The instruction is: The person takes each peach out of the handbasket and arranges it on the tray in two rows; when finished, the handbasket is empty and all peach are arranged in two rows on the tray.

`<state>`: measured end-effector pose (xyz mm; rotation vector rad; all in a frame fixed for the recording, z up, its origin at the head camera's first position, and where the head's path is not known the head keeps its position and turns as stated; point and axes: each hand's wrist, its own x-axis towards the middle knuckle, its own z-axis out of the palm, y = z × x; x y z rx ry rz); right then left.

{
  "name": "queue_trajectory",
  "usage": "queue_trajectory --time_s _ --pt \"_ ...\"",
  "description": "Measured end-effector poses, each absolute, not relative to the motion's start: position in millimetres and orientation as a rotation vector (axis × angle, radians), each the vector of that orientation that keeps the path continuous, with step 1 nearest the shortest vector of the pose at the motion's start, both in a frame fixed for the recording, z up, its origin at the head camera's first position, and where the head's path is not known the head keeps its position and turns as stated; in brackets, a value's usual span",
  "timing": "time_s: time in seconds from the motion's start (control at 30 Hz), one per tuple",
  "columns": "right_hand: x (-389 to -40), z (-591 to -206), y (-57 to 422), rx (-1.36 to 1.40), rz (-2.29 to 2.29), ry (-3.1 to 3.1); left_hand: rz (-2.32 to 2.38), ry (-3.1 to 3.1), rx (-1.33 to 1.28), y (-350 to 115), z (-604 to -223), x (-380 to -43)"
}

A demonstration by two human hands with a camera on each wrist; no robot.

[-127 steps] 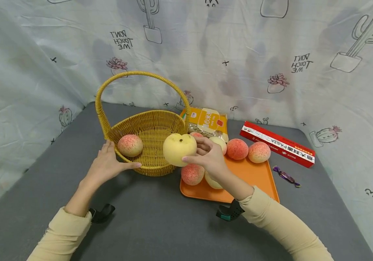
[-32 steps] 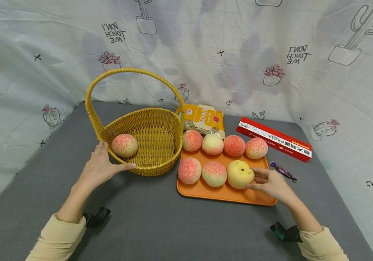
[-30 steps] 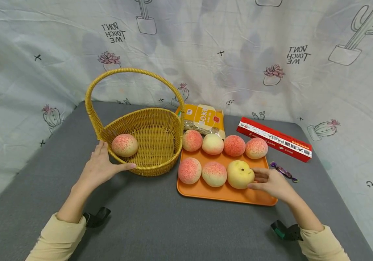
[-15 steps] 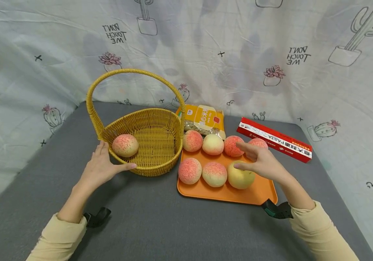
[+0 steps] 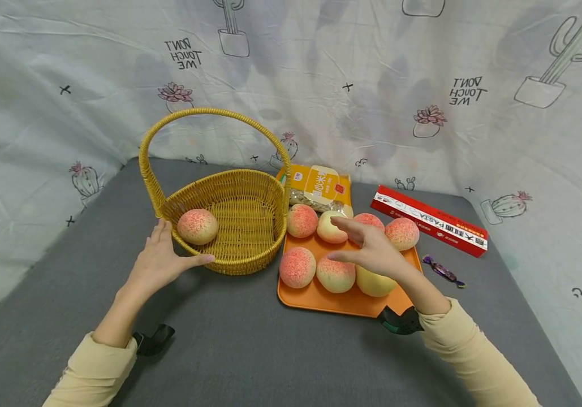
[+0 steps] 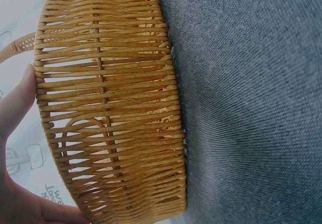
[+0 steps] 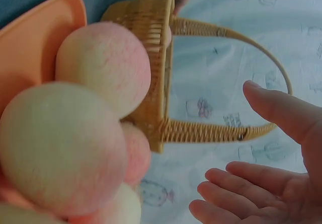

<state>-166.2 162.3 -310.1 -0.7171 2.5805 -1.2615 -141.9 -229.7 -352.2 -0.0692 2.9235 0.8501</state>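
Note:
My left hand (image 5: pixel 155 263) rests at the left front rim of a yellow wicker basket (image 5: pixel 242 265), thumb and fingers stretched out along it. One pink peach (image 5: pixel 197 226) lies inside at the left. In the left wrist view, the thumb and a finger touch the rim of the basket's woven wall (image 6: pixel 110 108). My right hand (image 5: pixel 377 251) hovers empty above the orange tray (image 5: pixel 316 303), thumb and fingers apart. Under it are a pink-and-cream peach (image 5: pixel 335 276) and a yellow fruit (image 5: pixel 374 284), partly hidden. Several other peaches (image 5: pixel 297 267) sit on the tray in two rows.
Behind the tray lies a yellow food bag (image 5: pixel 321 185). A long red pasta box (image 5: pixel 430 220) rests at the back right, and a purple wrapped candy (image 5: pixel 443 271) lies right of the tray. The tall basket handle (image 5: pixel 214 112) arches over the basket.
The yellow fruit, held by the basket at first, was set on the tray. My right hand then let go, lifted and moved left over the peaches. My left hand stays at the basket.

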Motion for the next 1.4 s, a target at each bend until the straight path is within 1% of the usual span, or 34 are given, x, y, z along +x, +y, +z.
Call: queue_trajectory --time_s 0.33,0.5,0.73,1.2,1.4 --pt "-168 -298 125 -0.802 -1.363 2.476 0.926 2.940 -0.065 -231 -357 -138" --pt "-174 -293 105 -0.825 -1.374 2.454 0.986 2.924 -0.054 -227 -360 -139" --pt "-192 -291 68 -0.907 -1.260 2.477 1.094 2.878 -0.058 -224 -367 -138" --pt "-227 -298 -12 -0.889 -1.072 2.493 1.103 2.893 -0.109 -221 -367 -134" --pt "-242 -306 -41 -0.817 -1.082 2.422 1.090 2.897 -0.110 -221 -366 -136"
